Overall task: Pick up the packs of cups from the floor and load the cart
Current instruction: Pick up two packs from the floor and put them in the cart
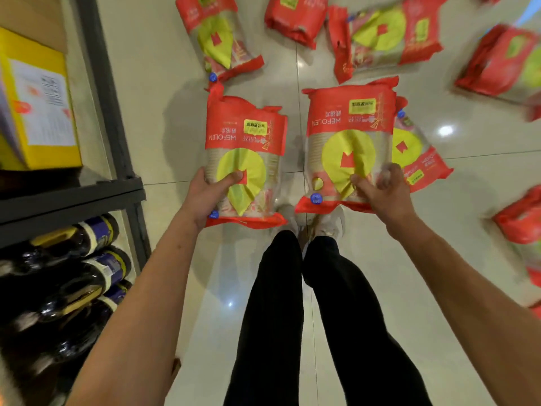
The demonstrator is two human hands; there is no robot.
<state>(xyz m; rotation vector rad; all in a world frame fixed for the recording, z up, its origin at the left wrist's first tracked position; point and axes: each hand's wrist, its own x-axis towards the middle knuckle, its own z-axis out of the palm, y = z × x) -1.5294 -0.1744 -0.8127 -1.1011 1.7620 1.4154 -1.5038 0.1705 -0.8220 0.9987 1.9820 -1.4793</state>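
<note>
I hold two red and clear packs of cups with yellow labels above the floor. My left hand (pixel 208 193) grips the lower edge of the left pack of cups (pixel 245 136). My right hand (pixel 383 189) grips the lower right of the right pack of cups (pixel 348 133). Another pack (pixel 418 153) lies on the floor just behind the right one. Several more packs lie scattered on the tiles: one far left (pixel 219 36), one at top centre (pixel 295 16), one at top right (pixel 386 36), one at far right (pixel 503 63). No cart is in view.
A dark metal shelf (pixel 87 197) stands on my left, holding a yellow box (pixel 38 106) above and dark bottles (pixel 73 273) below. My legs in black trousers (pixel 292 303) and white shoes stand on the glossy tiled floor (pixel 439 259). Another pack (pixel 521 227) lies at right.
</note>
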